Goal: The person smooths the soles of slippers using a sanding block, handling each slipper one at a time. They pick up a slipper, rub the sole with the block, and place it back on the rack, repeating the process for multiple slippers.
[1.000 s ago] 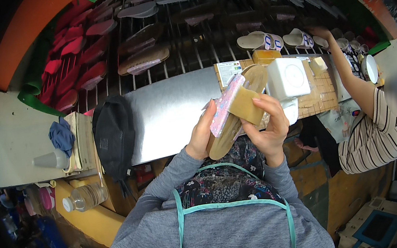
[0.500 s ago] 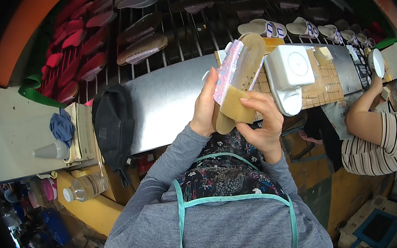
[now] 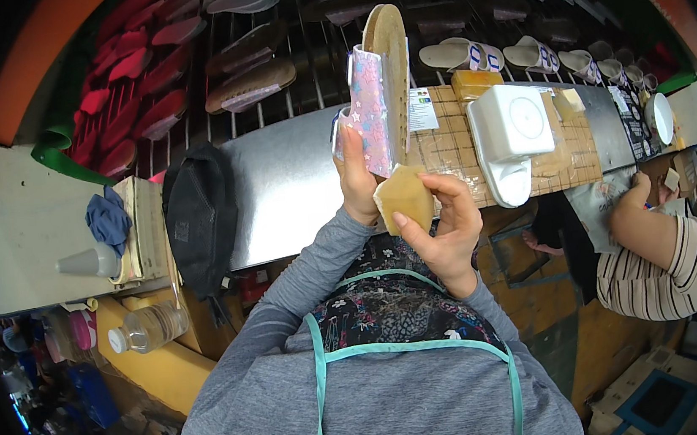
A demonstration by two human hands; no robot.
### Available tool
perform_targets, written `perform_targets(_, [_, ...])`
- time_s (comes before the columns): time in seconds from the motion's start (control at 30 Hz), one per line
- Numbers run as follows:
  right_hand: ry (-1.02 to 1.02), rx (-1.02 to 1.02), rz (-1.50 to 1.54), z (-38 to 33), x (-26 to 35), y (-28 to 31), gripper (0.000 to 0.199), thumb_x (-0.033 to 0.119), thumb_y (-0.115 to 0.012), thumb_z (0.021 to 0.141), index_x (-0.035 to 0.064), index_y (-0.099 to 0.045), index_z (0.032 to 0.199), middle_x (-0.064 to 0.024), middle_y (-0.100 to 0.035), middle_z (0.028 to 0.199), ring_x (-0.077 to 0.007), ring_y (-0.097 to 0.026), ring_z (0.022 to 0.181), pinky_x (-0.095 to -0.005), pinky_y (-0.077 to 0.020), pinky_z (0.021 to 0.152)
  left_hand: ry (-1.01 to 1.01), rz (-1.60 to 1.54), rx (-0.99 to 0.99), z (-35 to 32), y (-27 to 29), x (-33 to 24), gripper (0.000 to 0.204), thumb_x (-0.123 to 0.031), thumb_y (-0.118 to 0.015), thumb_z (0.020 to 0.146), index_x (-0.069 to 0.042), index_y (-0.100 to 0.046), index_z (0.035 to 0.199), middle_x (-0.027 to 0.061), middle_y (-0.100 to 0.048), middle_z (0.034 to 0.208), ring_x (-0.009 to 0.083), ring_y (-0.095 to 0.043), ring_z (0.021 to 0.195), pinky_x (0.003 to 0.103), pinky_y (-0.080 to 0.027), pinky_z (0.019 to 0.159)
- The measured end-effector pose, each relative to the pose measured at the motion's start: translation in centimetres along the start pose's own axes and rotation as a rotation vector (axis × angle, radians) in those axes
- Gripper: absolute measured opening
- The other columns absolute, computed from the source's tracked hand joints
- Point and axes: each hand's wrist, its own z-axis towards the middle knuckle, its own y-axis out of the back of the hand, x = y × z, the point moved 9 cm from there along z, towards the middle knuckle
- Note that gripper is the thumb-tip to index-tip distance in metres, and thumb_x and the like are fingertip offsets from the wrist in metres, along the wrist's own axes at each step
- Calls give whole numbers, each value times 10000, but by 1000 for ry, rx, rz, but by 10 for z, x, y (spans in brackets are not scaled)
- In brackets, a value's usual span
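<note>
My left hand is closed around a slide sandal with a tan sole and a pink, star-patterned strap. The sandal stands almost upright, toe end up, its sole turned to the right. In my right hand a floppy-looking tan pad, perhaps crepe rubber, is pinched between thumb and fingers. The pad sits at the sandal's lower end, its upper edge close to the sole; whether they touch I cannot tell. My left fingers are mostly hidden behind the sandal.
Beyond the metal-topped bench a barred rack carries many sandals. To the right are a white plastic container, a yellowish block and another person's arm. Left lie a black cap and a clear jar.
The sandal has swung from a rightward tilt to nearly upright and moved left and farther away. The tan pad has come off its face to the lower end, still in my right hand.
</note>
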Motion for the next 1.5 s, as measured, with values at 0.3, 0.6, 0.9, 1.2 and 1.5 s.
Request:
perform_targets(0.3, [27,-166,-27,15,-11,10,506,35,-778,678,-8,-556,1131,-138,-571,1067,-233,-580,1008,-332,-457,895,147,-310,32,-1,2,9,700,-594,-274,984,-29,-405,1375,144,-569,1239,230,-592,1094,358,-496,930])
perform_targets(0.6, [173,9,-300,2,17,-23,453,58,-802,570,86,-668,1001,-106,-590,957,-268,-606,833,-346,-510,717,117,-424,74,12,14,-9,689,-605,-294,975,-38,-461,1329,133,-615,1153,219,-640,985,346,-546,834])
perform_targets(0.9, [58,-147,-393,11,3,9,407,29,-807,626,38,-602,979,-118,-574,914,-266,-595,833,-355,-487,716,187,-508,-14,8,21,-7,597,-530,-331,993,-67,-478,1341,120,-610,1211,242,-640,1023,364,-544,872])
perform_targets(1.2, [269,65,-476,12,23,-20,455,75,-764,583,129,-690,1029,-73,-602,972,-233,-578,841,-345,-391,792,170,-496,-22,22,29,-3,544,-493,-342,999,-82,-506,1315,118,-616,1201,239,-645,995,357,-548,848])
perform_targets(1.5, [110,-61,-236,16,22,3,418,23,-736,614,93,-695,1024,-121,-607,1022,-265,-606,920,-356,-492,779,56,-435,-70,27,24,-22,522,-480,-360,1002,-80,-517,1298,99,-626,1174,229,-631,1006,359,-518,884])
